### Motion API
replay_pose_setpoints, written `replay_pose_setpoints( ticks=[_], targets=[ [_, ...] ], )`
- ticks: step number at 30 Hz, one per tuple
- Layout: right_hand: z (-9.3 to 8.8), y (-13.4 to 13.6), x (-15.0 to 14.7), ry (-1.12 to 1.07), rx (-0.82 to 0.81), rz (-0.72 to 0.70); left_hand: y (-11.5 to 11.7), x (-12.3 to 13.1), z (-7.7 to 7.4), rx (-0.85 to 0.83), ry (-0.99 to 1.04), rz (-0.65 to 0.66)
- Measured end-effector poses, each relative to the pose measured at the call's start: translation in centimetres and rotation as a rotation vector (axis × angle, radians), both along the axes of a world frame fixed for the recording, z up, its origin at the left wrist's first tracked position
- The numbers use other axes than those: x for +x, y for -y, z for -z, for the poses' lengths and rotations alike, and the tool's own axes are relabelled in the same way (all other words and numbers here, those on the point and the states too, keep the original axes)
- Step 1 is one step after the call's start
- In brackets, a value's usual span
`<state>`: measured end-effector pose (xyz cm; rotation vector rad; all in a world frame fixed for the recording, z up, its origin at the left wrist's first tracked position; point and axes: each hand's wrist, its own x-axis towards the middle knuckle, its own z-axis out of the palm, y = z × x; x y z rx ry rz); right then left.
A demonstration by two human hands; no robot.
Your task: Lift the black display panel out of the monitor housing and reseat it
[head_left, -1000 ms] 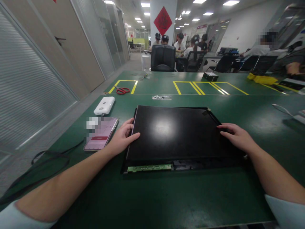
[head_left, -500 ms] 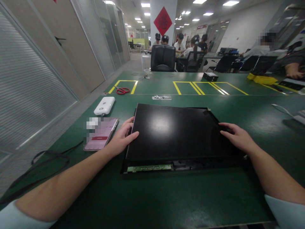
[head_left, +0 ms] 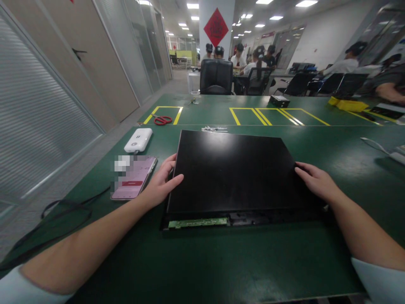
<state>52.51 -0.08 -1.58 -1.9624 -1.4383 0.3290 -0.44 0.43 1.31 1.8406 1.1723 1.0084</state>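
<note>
As the view looks down the green bench point(head_left: 205, 261), the black panel point(head_left: 234, 169) fills the centre of the frame, and both hands are on it. The left hand point(head_left: 160, 183) pinches the panel's left edge, thumb on the top face, fingers tucked along the side. The right hand point(head_left: 316, 181) lies over the right edge with its fingers stretched out; I cannot tell whether it grips underneath.

A green circuit strip point(head_left: 198, 223) shows along the panel's near edge. The red diamond sign point(head_left: 216, 27) at top centre carries a mark too small to read.

The phone point(head_left: 134, 182) lies just left of the left hand, with a white power bank point(head_left: 138, 140) above it. Red scissors point(head_left: 163, 120) and yellow lines point(head_left: 249, 115) lie beyond. Bare bench runs across the bottom of the frame.
</note>
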Motion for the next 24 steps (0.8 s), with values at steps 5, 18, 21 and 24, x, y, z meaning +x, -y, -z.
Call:
replay_pose_setpoints(
  ticks=[5, 18, 21, 24],
  targets=[
    [-0.9, 0.4, -0.8, -0.116, -0.003, 0.032, 0.0, 0.0, 0.0, -0.043, 0.021, 0.013],
    [-1.5, 0.9, -1.2, -0.51, 0.117, -0.021, -0.2, 0.2, 0.0, -0.262, 0.159, -0.107],
    [-2.6, 1.3, -2.0, -0.652, 0.145, 0.024, -0.4, 0.0, 0.2, -0.261, 0.173, -0.116],
    [-4.0, 2.0, -2.8, -0.847, 0.065, 0.055, -0.7, -0.2, 0.7, -0.269, 0.183, -0.133]
  ],
)
